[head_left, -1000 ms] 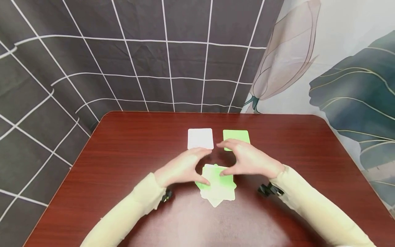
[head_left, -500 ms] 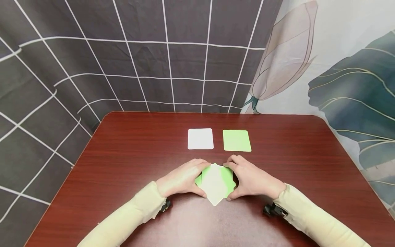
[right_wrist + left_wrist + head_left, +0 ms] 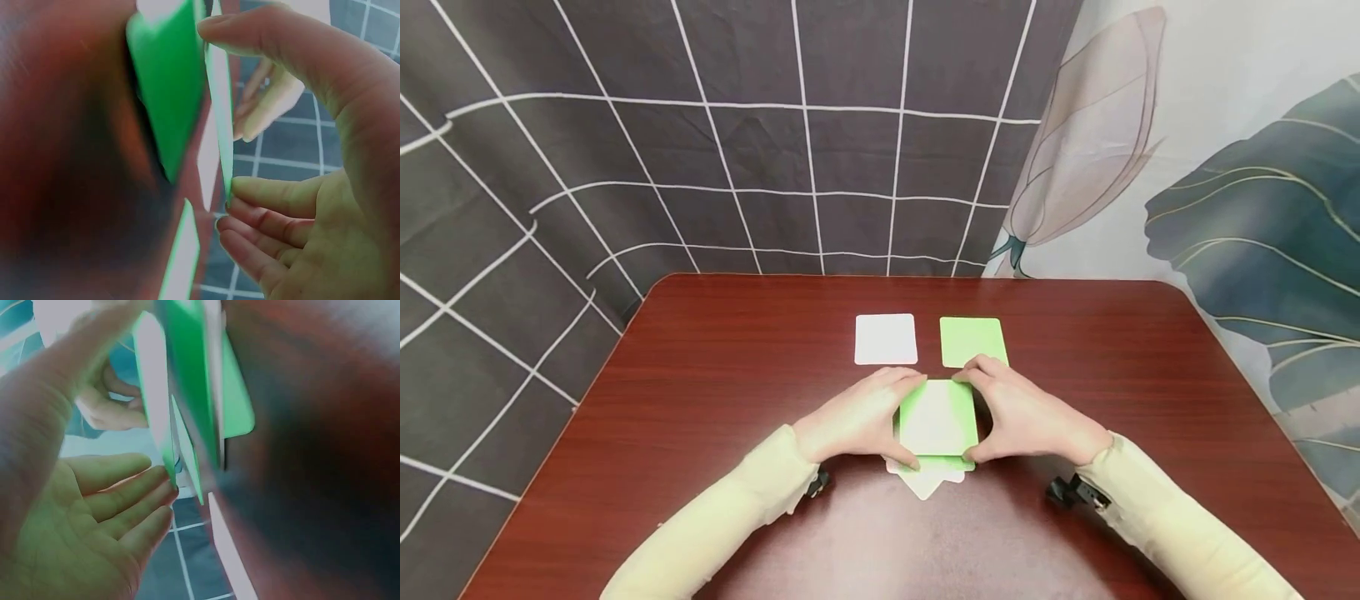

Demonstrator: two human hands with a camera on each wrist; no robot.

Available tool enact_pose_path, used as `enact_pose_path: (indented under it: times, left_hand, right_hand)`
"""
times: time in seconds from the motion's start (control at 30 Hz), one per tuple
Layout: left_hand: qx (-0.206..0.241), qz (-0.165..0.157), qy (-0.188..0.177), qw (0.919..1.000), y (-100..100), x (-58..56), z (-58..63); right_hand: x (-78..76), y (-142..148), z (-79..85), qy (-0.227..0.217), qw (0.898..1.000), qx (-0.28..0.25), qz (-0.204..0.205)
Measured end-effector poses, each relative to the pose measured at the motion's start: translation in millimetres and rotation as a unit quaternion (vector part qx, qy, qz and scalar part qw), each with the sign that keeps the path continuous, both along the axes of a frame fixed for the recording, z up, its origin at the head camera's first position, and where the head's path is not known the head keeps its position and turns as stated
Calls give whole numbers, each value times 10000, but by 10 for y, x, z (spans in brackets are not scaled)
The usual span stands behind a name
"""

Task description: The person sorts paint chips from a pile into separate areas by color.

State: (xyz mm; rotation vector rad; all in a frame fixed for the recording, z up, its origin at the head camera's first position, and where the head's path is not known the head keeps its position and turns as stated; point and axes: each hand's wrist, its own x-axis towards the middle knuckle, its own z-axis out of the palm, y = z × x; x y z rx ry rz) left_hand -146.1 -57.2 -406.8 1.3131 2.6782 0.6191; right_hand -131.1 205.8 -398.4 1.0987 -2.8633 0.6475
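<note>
Reddish table (image 3: 722, 375): both hands (image 3: 859, 418) (image 3: 1030, 417) pinch a card (image 3: 937, 421) (green).

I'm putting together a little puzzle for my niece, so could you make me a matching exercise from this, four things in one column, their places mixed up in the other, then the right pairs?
Things:
1. lone white card
2. green-edged card
3. untidy pile
4. lone green card

Places:
A. on the table, far row, right
B. raised, gripped between the left hand and the right hand
C. on the table, far row, left
D. on the table, beneath what the hands hold

Pairs: 1-C, 2-B, 3-D, 4-A
</note>
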Motion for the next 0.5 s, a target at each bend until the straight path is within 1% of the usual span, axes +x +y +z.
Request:
enact_pose_path:
  times: [0.1,0.17,0.23,0.37,0.43,0.5]
  left_hand:
    - [24,35,-28,10000,81,-112,71]
    - [38,87,-68,9999,148,-220,133]
    - [35,129,-71,9999,228,-364,202]
    - [37,124,41,9999,401,-699,316]
    - [22,140,102,9998,484,-846,357]
    - [45,187,83,9998,564,-970,382]
  right_hand:
    - [-98,81,94,80,9999,-67,-112]
    - [-189,145,157,86,9998,-85,-178]
    - [-305,215,227,11,9995,-93,-289]
    - [-582,342,387,-221,9986,-30,-486]
    - [-711,397,465,-301,9980,58,-546]
    - [-828,446,522,-331,9976,203,-580]
